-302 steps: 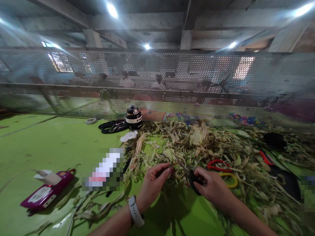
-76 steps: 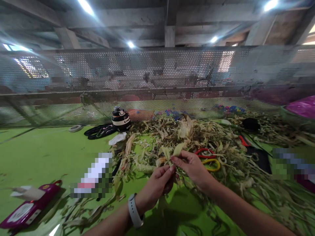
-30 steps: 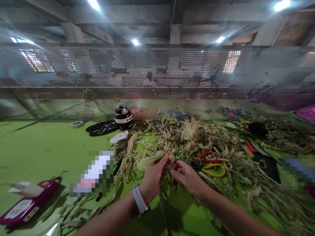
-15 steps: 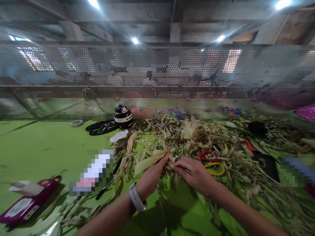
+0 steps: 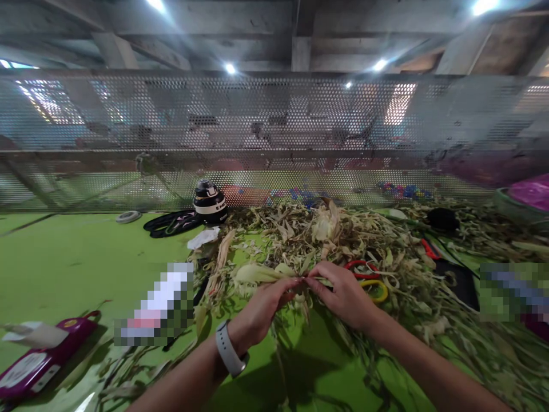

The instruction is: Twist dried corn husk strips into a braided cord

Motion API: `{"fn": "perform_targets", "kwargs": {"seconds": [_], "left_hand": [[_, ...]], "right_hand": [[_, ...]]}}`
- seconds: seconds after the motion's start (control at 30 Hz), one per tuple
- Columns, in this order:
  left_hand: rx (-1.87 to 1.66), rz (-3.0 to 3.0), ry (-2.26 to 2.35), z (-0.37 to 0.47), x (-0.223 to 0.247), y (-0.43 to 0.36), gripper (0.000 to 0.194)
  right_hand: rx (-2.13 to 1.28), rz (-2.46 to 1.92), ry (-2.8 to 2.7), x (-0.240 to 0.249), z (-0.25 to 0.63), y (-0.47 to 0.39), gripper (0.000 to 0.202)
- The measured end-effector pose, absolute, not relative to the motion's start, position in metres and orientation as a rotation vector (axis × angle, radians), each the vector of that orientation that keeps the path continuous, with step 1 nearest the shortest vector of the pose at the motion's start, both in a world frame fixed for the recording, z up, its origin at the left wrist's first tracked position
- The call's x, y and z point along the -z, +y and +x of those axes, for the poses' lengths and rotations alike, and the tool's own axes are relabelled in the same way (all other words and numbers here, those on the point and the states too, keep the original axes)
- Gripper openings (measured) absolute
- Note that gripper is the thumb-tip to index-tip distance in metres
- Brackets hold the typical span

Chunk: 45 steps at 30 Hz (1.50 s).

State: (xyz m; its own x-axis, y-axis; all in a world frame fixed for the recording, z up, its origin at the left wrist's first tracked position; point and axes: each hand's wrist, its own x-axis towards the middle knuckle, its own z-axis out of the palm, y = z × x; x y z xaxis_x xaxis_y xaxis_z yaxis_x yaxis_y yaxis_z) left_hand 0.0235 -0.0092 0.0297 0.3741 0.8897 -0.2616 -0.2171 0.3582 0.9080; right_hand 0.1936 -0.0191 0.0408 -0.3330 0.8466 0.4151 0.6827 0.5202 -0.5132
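Pale corn husk (image 5: 259, 273) sticks out leftward from my left hand (image 5: 266, 303), whose fingers are closed on it. My right hand (image 5: 338, 292) pinches at the same piece, its fingertips meeting those of the left; what exactly lies between the right fingers is mostly hidden. Red-handled scissors (image 5: 362, 268) and a yellow loop handle (image 5: 376, 290) lie just right of my right hand, partly covered. Behind both hands spreads a heap of dried husk strips (image 5: 291, 226), with one pale bundled husk (image 5: 325, 224) on top.
A black-and-white bottle (image 5: 209, 201) stands at the back, beside a black strap (image 5: 171, 223) and a tape roll (image 5: 128, 217). A purple device (image 5: 47, 357) lies front left on the green table (image 5: 72, 252). Perforated metal screen (image 5: 257, 103) runs behind.
My hands have drawn together until the fingertips meet. The left hand has turned flatter, and the husk now points more level to the left. The view has shifted slightly.
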Motion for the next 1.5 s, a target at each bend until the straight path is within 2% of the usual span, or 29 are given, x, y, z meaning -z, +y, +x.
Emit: {"fn": "perform_targets", "kwargs": {"seconds": [0.3, 0.5, 0.57, 0.73, 0.9, 1.07, 1.3, 1.5], "left_hand": [[-0.754, 1.159, 0.828, 0.019, -0.028, -0.002, 0.02], [-0.59, 1.334, 0.818, 0.015, -0.032, -0.004, 0.016], [-0.534, 1.434, 0.788, 0.016, -0.035, -0.007, 0.015], [-0.53, 1.436, 0.74, 0.019, -0.037, -0.009, 0.008], [-0.592, 1.269, 0.75, 0.017, -0.033, 0.0, 0.023], [-0.625, 1.126, 0.771, 0.014, -0.026, 0.009, 0.022], [-0.593, 1.212, 0.726, 0.009, -0.029, 0.013, 0.026], [-0.641, 1.09, 0.742, 0.01, -0.032, 0.016, 0.019]], "right_hand": [[-0.446, -1.3, -2.051, -0.042, 0.197, -0.018, 0.015], [-0.056, -1.228, -1.948, -0.044, 0.2, -0.016, 0.013], [-0.165, -1.211, -1.977, -0.04, 0.195, -0.016, 0.018], [-0.842, -1.165, -1.758, -0.025, 0.18, -0.015, 0.021], [-1.191, -1.074, -1.153, -0.023, 0.175, -0.019, 0.022], [-1.26, -1.027, -1.005, -0.027, 0.175, -0.02, 0.026], [-1.279, -1.069, -0.917, -0.021, 0.174, -0.018, 0.031], [-1.065, -1.259, -1.266, -0.022, 0.185, -0.013, 0.028]]}}
